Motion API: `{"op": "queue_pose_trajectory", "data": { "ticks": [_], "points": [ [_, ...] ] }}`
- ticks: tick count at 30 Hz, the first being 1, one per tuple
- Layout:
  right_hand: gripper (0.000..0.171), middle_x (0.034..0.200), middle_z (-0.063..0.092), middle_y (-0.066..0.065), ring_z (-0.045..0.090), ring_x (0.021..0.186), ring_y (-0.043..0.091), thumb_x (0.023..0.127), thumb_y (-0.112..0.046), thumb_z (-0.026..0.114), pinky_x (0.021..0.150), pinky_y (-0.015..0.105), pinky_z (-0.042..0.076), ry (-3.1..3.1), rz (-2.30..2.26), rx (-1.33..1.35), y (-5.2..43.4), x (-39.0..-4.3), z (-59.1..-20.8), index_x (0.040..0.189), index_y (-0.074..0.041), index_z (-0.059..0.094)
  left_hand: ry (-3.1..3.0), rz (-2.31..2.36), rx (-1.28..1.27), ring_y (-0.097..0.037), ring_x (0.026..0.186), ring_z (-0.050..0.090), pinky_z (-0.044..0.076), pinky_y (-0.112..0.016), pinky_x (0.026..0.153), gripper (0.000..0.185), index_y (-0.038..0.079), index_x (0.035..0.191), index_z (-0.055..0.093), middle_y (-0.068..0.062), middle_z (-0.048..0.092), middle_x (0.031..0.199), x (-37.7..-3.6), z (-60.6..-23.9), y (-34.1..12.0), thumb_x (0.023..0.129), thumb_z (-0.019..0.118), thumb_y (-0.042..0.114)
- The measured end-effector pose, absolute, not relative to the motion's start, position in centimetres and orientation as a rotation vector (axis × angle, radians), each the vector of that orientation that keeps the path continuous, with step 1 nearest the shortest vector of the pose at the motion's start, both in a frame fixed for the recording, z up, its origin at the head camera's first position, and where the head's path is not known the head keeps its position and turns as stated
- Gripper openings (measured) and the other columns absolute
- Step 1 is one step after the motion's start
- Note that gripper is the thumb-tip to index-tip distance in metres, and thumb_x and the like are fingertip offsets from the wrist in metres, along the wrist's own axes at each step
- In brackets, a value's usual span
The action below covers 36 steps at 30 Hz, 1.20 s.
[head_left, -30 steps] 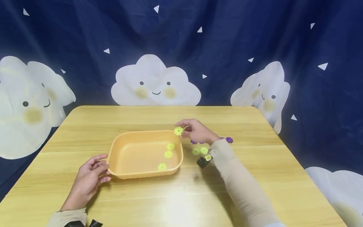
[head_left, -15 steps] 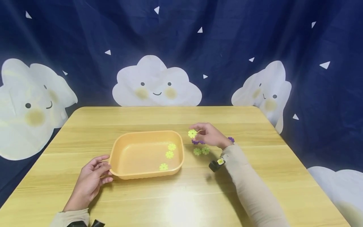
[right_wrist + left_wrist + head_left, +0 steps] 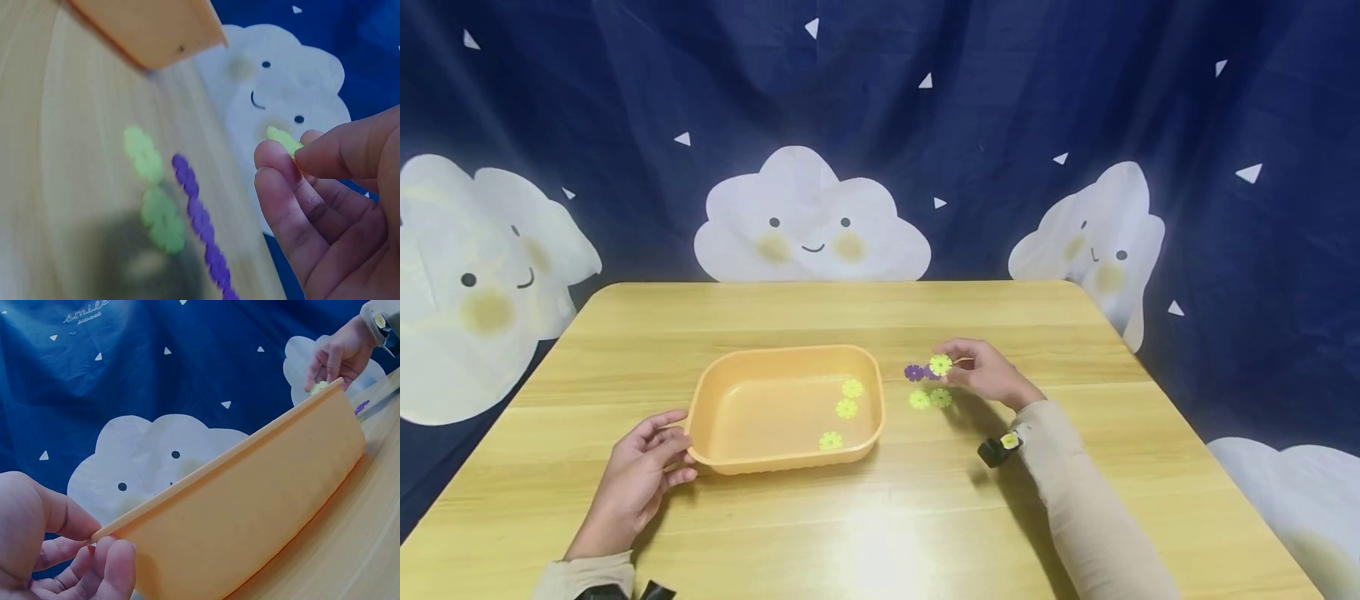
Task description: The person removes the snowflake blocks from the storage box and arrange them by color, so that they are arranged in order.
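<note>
Right hand (image 3: 981, 375) pinches a yellow flower disc (image 3: 940, 364) – well right of the tray (image 3: 700, 400); left hand (image 3: 640, 475) grips the tray's left rim.

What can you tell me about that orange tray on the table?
The orange tray is a shallow rectangular dish with rounded corners and a thin flared rim, seemingly plastic. It sits flat on the wooden table. Three yellow-green flower pieces lie inside near its right end. The left hand holds its left rim.

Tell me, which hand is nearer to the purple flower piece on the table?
Right. The right hand, pinching a yellow flower piece, hovers beside the purple flower piece; the left hand grips the tray.
</note>
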State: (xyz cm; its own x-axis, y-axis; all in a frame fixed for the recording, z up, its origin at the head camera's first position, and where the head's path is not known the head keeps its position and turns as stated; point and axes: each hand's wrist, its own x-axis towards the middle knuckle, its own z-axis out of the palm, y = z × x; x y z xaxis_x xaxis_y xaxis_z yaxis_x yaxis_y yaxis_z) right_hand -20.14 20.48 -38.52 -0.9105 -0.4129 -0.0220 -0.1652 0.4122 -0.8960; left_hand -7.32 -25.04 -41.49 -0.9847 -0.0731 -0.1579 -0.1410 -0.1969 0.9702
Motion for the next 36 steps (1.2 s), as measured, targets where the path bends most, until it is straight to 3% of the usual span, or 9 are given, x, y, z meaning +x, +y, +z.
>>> {"op": "queue_pose_trajectory", "data": {
  "ticks": [6,10,18,25,31,36],
  "points": [
    [0.046,0.108,0.059,0.019,0.06,0.09,0.027,0.084,0.004,0.064,0.079,0.033,0.058,2.509,-1.412,-0.472,21.9,-19.8,-39.3,0.129,0.007,0.054,1.966,2.376,-0.266,-0.01,0.072,0.059,0.059,-0.025,0.058,0.028,0.015,0.119,0.052,0.002,0.057,0.09,-7.3,-41.5,-25.0,0.095,0.057,-0.001],
    [0.047,0.116,0.06,0.018,0.06,0.097,0.028,0.084,0.004,0.064,0.084,0.034,0.057,2.545,-1.354,-0.433,22.6,-19.5,-39.7,0.129,0.006,0.054,1.966,2.382,-0.278,-0.009,0.071,0.059,0.059,-0.025,0.058,0.028,0.015,0.118,0.052,0.002,0.057,0.089,-7.4,-41.5,-25.0,0.095,0.058,0.0],
    [0.044,0.113,0.058,0.022,0.063,0.088,0.028,0.081,0.01,0.062,0.073,0.033,0.06,2.541,-1.284,-0.436,23.3,-19.4,-40.5,0.124,0.008,0.056,1.96,2.392,-0.294,-0.01,0.071,0.06,0.06,-0.025,0.058,0.028,0.017,0.117,0.054,0.001,0.058,0.089,-7.5,-41.6,-25.2,0.094,0.059,0.0],
    [0.042,0.092,0.06,0.01,0.06,0.086,0.022,0.079,0.007,0.065,0.078,0.036,0.057,2.647,-1.052,-0.57,23.7,-19.4,-41.0,0.121,0.001,0.062,1.952,2.405,-0.3,-0.011,0.071,0.059,0.06,-0.026,0.057,0.029,0.018,0.115,0.056,-0.001,0.057,0.09,-7.5,-41.7,-25.2,0.094,0.059,-0.002],
    [0.038,0.092,0.062,0.005,0.059,0.086,0.021,0.08,0.003,0.067,0.082,0.042,0.056,2.706,-0.891,-0.647,23.9,-19.5,-40.6,0.118,0.0,0.064,1.963,2.386,-0.286,-0.01,0.071,0.06,0.06,-0.025,0.058,0.028,0.016,0.117,0.054,0.001,0.058,0.089,-7.4,-41.6,-25.1,0.094,0.06,0.001],
    [0.036,0.083,0.06,0.001,0.058,0.078,0.016,0.082,-0.001,0.07,0.075,0.036,0.056,2.693,-0.855,-0.674,24.3,-19.6,-40.9,0.117,0.001,0.063,1.964,2.377,-0.272,-0.01,0.072,0.06,0.06,-0.025,0.058,0.028,0.015,0.12,0.052,0.002,0.057,0.089,-7.5,-41.5,-25.1,0.095,0.059,0.002]
  ]
}}
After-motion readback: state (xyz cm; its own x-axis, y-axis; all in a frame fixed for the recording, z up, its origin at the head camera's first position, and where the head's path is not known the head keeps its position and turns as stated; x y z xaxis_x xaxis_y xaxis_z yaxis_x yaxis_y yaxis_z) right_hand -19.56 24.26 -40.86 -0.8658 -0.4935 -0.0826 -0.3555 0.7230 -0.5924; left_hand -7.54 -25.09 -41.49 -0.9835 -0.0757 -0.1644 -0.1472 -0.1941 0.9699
